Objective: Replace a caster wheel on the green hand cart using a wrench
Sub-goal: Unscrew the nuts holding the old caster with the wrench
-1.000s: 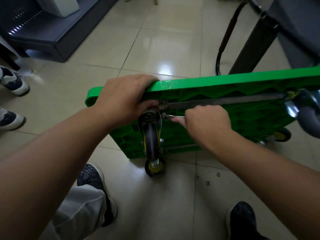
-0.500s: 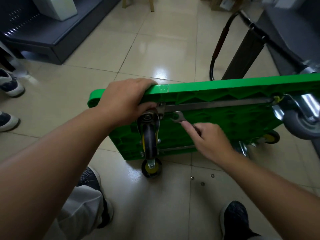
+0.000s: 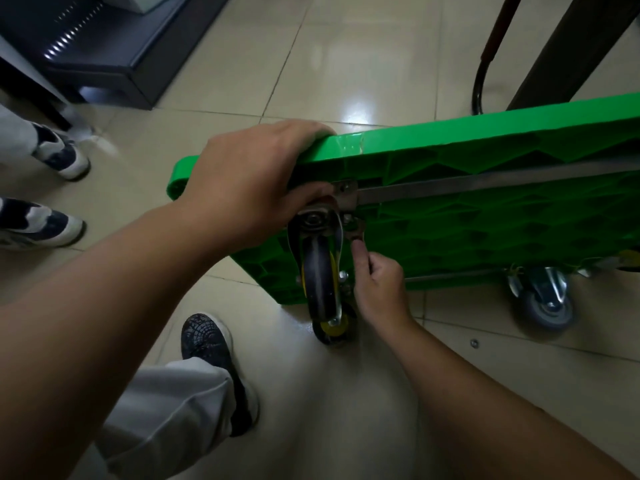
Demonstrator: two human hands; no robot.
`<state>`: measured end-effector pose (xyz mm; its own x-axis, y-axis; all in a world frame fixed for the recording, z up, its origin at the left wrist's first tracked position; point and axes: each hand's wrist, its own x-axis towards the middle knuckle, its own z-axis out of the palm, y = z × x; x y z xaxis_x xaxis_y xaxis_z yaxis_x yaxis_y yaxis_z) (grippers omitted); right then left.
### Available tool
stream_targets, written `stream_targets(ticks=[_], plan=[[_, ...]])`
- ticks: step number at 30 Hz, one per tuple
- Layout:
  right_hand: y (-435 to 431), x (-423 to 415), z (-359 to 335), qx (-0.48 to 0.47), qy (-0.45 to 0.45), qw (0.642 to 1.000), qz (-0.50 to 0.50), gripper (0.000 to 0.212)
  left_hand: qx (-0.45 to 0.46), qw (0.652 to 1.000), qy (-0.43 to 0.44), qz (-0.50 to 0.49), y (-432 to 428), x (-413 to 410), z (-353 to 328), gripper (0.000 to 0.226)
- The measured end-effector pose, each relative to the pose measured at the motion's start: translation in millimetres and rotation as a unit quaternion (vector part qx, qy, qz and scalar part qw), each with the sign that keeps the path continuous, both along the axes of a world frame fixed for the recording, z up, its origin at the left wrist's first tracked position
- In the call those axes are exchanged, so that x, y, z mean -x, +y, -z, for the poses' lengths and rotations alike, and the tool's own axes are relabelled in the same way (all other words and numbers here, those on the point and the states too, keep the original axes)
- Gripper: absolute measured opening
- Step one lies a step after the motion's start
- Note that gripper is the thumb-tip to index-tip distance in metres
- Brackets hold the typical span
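Cart (image 3: 485, 216) on edge, centre frame; caster wheel (image 3: 320, 282) facing camera.
Left hand (image 3: 249, 181) fingers curl over its top rim; right hand (image 3: 379, 289) pinches wrench (image 3: 356, 233) at caster mount.

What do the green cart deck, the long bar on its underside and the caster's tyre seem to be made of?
Cart deck: likely moulded plastic, glossy green, with honeycomb ribs.
Bar: seems bare metal, flat with a grey sheen.
Caster tyre: probably rubber, dark and matte.
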<state>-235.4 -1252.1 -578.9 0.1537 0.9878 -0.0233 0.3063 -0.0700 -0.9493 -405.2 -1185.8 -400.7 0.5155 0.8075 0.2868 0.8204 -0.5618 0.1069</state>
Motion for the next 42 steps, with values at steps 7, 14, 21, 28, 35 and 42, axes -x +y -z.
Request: stream_targets(ticks=[7,14,21,28,35,42], plan=[[12.0,-12.3,-0.4,-0.039,-0.093,0.995,-0.014,0.063,-0.008,1.000,0.008,0.001,2.2,-0.2,0.4,0.051],[25.8,-59.8,-78.1,-0.046,-0.506,0.854,-0.110,0.070,0.004,1.000,-0.002,-0.001,2.0,-2.8,-2.3,0.050],[29.0,-35.8,-169.7,-0.068,-0.715,0.670,-0.188,0.055,0.007,1.000,0.001,-0.005,0.2,-2.5,-1.9,0.054],[36.3,-46.0,-188.9,-0.129,-0.737,0.628,-0.212,0.060,0.017,1.000,0.000,-0.008,2.1,-2.3,-4.2,0.055],[-12.9,-63.5,-93.4,-0.075,-0.124,0.989,0.034,0.063,0.023,1.000,-0.004,-0.003,3.2,-1.6,-3.9,0.052],[-25.0,-0.4,-15.7,0.017,0.011,0.998,0.064,0.062,0.000,1.000,0.002,0.005,3.8,0.7,0.1,0.055]])
